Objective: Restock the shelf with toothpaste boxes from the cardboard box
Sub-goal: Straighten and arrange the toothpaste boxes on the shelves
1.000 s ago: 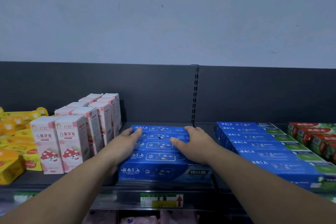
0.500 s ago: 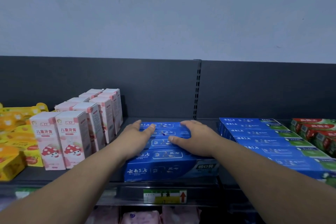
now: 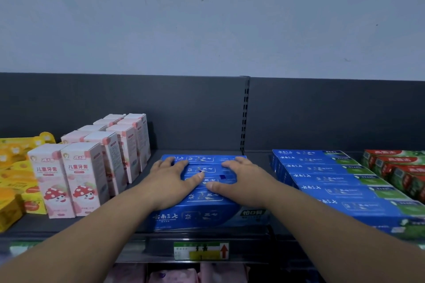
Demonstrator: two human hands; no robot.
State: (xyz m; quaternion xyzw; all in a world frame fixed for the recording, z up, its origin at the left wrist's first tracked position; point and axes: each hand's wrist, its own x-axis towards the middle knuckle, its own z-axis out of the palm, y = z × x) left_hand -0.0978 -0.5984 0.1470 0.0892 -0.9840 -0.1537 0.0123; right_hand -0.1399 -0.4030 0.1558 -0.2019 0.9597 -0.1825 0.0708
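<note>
A stack of blue toothpaste boxes [image 3: 207, 216] lies flat in the middle of the dark shelf [image 3: 96, 225], long sides across the view. My left hand [image 3: 171, 179] rests palm down on the stack's top left, fingers spread. My right hand [image 3: 241, 179] lies flat on its top right, with the thumbs almost meeting over the centre. Neither hand wraps around a box. The cardboard box is out of view.
Upright pink children's toothpaste boxes [image 3: 76, 179] stand just left of the stack, with yellow packs [image 3: 13, 179] beyond them. Blue and green toothpaste boxes [image 3: 333, 181] lie to the right, then red and green ones [image 3: 395, 167]. A price label [image 3: 201, 250] sits on the shelf's front edge.
Both hands have slid inward along the top of the blue stack, so the thumbs now nearly touch. The stack looks about where it was.
</note>
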